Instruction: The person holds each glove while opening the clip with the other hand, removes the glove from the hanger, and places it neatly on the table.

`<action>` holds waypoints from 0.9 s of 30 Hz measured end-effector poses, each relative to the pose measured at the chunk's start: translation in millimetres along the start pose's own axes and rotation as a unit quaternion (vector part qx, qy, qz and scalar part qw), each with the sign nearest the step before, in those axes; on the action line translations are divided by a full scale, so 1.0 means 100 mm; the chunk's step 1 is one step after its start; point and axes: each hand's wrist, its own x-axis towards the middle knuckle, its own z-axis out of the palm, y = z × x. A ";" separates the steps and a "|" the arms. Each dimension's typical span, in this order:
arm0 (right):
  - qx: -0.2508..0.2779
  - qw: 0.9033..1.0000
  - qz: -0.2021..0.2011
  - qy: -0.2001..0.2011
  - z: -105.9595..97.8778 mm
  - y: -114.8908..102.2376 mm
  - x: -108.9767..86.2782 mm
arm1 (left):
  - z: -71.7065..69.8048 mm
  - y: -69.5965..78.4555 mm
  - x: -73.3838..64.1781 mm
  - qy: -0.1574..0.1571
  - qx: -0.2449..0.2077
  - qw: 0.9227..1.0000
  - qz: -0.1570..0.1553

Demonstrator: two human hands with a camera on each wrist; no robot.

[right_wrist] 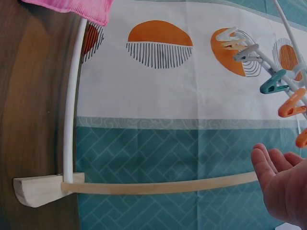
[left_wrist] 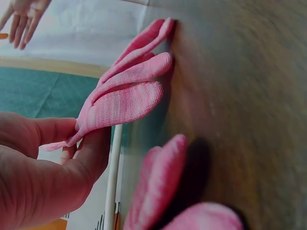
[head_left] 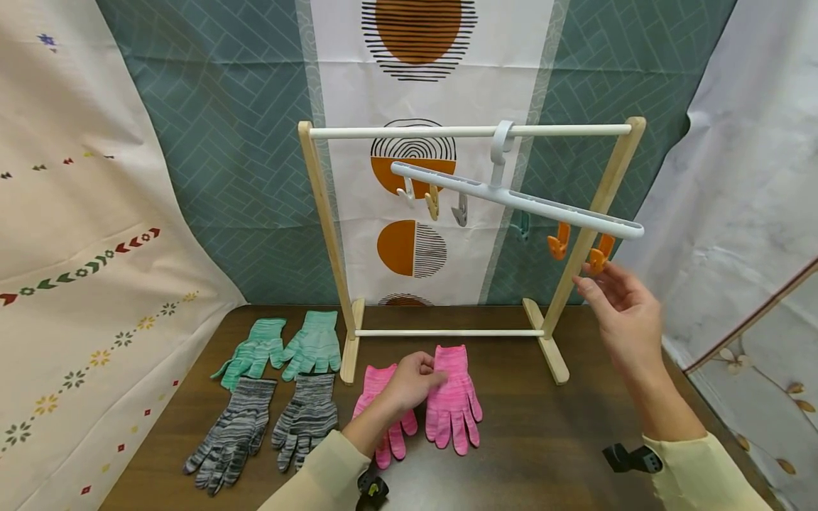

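Note:
In the head view my left hand [head_left: 412,383] pinches the right one of two pink gloves [head_left: 452,404] near its cuff, between thumb and fingers. The left wrist view shows that pinched glove [left_wrist: 127,103] tilted, its fingers pointing toward the tabletop. The other pink glove [head_left: 383,440] lies partly behind my left hand and forearm. My right hand [head_left: 623,309] is raised beside the outermost orange clip [head_left: 598,257] of a white clip hanger [head_left: 543,206]. Its fingers look loose; in the right wrist view my right hand [right_wrist: 283,179] appears apart from the clips.
The hanger tilts down to the right from a wooden rack's white top bar [head_left: 415,132]. White, beige, grey, teal and another orange clip [head_left: 558,243] hang along it. Two green gloves [head_left: 316,344] and two grey striped gloves [head_left: 233,433] lie on the brown table [head_left: 530,454] at left.

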 end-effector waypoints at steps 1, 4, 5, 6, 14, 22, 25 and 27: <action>-0.009 1.000 -0.001 -0.003 0.00 0.01 -0.01 | -0.01 -0.02 0.00 0.002 0.001 1.000 0.001; -0.037 0.999 -0.008 -0.011 -0.02 0.05 -0.03 | -0.02 -0.06 0.00 0.005 0.007 1.000 0.006; -0.045 0.999 -0.010 -0.016 -0.03 0.07 -0.04 | -0.03 -0.07 0.00 0.006 0.009 1.000 0.006; -0.055 0.998 -0.012 -0.020 -0.05 0.08 -0.05 | -0.04 -0.07 0.00 0.007 0.012 1.000 0.007; -0.201 0.978 -0.015 -0.052 -0.15 0.22 -0.17 | -0.06 -0.12 -0.01 0.012 0.026 1.000 0.003; -0.300 0.948 -0.039 -0.096 -0.24 0.33 -0.30 | -0.06 -0.17 0.02 0.017 0.046 0.999 0.000; -0.317 0.941 -0.057 -0.104 -0.26 0.37 -0.34 | -0.06 -0.17 0.02 0.018 0.052 0.999 -0.002; -0.325 0.937 -0.068 -0.107 -0.27 0.39 -0.35 | -0.06 -0.17 0.02 0.017 0.057 0.998 -0.003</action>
